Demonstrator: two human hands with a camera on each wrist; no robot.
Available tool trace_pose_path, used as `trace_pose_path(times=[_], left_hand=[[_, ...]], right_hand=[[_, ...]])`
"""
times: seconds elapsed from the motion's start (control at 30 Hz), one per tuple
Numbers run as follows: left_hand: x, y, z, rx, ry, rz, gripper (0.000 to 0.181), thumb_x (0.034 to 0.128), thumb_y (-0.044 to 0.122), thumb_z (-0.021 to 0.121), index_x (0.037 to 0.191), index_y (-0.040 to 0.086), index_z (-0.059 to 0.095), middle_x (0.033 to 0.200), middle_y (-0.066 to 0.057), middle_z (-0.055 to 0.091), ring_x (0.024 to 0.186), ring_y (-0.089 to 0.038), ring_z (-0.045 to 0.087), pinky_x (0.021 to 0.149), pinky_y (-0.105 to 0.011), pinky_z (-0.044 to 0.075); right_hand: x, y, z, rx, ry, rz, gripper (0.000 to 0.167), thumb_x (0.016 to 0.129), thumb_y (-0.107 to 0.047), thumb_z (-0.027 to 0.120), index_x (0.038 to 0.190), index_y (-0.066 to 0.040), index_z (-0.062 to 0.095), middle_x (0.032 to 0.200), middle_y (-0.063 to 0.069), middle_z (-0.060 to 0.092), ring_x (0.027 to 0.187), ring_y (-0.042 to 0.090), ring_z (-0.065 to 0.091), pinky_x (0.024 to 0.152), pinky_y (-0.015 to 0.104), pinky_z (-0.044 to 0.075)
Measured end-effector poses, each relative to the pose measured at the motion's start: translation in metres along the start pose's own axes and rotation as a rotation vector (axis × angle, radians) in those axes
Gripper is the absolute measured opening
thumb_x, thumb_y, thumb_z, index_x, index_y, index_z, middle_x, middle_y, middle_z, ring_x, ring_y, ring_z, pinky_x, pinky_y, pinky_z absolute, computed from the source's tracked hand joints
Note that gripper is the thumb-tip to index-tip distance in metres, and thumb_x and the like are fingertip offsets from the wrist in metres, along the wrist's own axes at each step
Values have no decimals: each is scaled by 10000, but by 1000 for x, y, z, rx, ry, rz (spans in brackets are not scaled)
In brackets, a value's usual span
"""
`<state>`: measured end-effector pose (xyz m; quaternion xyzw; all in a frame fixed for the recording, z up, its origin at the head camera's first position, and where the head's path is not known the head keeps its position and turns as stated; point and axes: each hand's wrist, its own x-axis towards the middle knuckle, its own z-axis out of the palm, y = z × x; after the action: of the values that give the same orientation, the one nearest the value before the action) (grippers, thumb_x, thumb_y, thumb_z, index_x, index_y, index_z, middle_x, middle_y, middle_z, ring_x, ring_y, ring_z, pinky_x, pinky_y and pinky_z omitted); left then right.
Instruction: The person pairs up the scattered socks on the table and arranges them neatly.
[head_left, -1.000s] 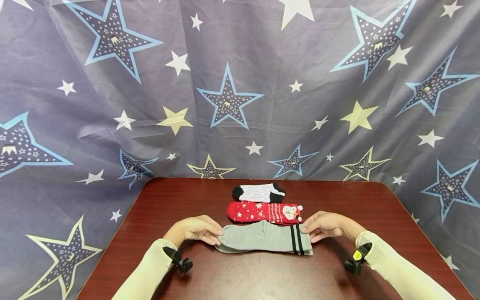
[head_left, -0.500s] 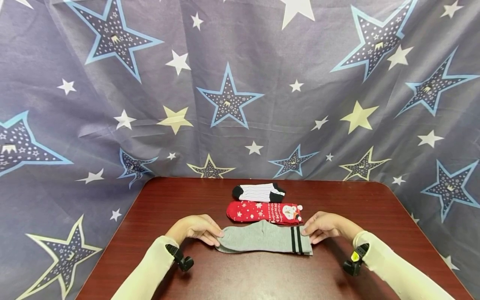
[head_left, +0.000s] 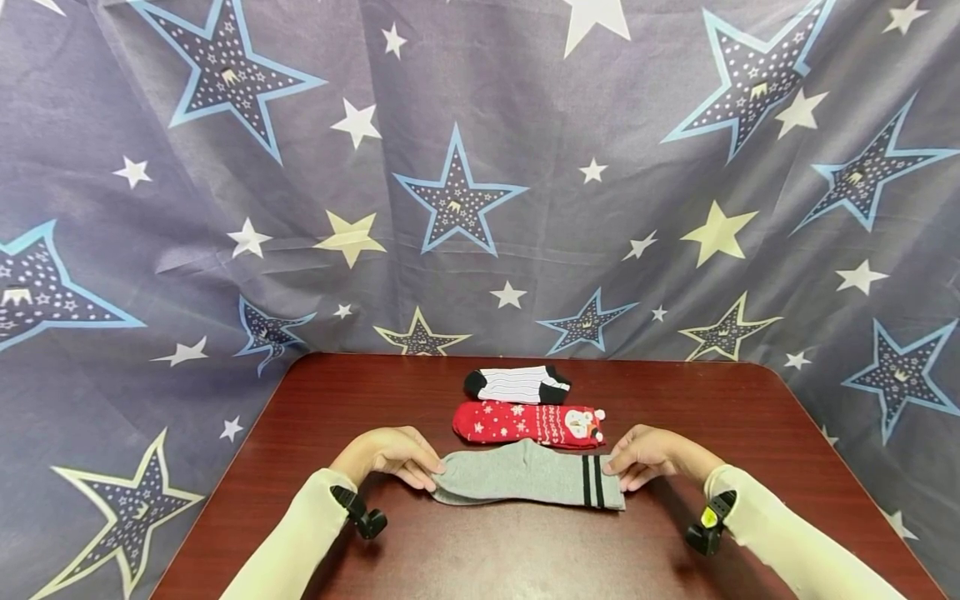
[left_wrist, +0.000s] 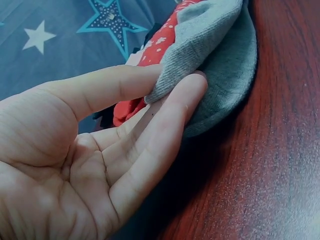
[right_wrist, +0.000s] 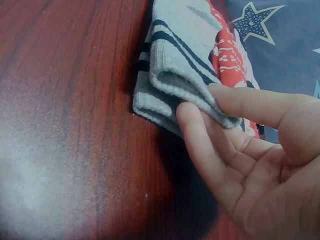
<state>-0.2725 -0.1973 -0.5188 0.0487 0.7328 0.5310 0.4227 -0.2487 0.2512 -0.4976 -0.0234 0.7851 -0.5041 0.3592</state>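
Observation:
A pair of grey socks (head_left: 517, 473) with two black stripes near the cuff lies stretched sideways on the table, one sock on top of the other. My left hand (head_left: 392, 455) pinches the toe end of the upper sock; in the left wrist view its thumb is above the grey fabric (left_wrist: 200, 45) and the fingers below. At the cuff end, my right hand (head_left: 651, 455) pinches the upper sock's edge between thumb and fingers. The right wrist view shows the upper cuff (right_wrist: 185, 85) slightly gaping, with the lower sock's cuff (right_wrist: 155, 107) beneath it.
Just behind the grey pair lie red socks (head_left: 510, 423) with white snowflakes and a figure at the cuff. Farther back are white socks (head_left: 513, 387) with black toe and heel. The dark red wooden table (head_left: 525, 558) ends at a star-patterned cloth (head_left: 450, 292).
Almost nothing differs. Both hands keep their pinch on the ends of the grey sock, and the forearms have shifted only very slightly.

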Motion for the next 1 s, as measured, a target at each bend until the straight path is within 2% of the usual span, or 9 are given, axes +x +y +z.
trace_pose_path(times=[0.27,0.5,1.0], left_hand=[[0,1,3,29,23,-12,139,880,90,745,965,-20,757,808,-128,762,718,-158,751,721,-302,641],[4,-1,6,52,58,-41,101,858,81,748,919,3,763,788,-126,763,686,-136,738,666,-259,629],[2,-2,10,83,102,-33,118,848,92,760,915,-5,761,765,-112,760,659,-117,725,654,-247,624]], right_hand=[[0,-5,3,-58,82,27,124,870,-69,765,781,-35,686,602,37,678,554,91,659,553,235,587],[1,-3,7,-82,134,38,153,853,-81,788,760,-40,674,593,28,671,541,96,655,547,251,591],[0,-3,10,-90,194,37,181,833,-92,816,735,-25,679,572,18,658,520,86,635,524,231,572]])
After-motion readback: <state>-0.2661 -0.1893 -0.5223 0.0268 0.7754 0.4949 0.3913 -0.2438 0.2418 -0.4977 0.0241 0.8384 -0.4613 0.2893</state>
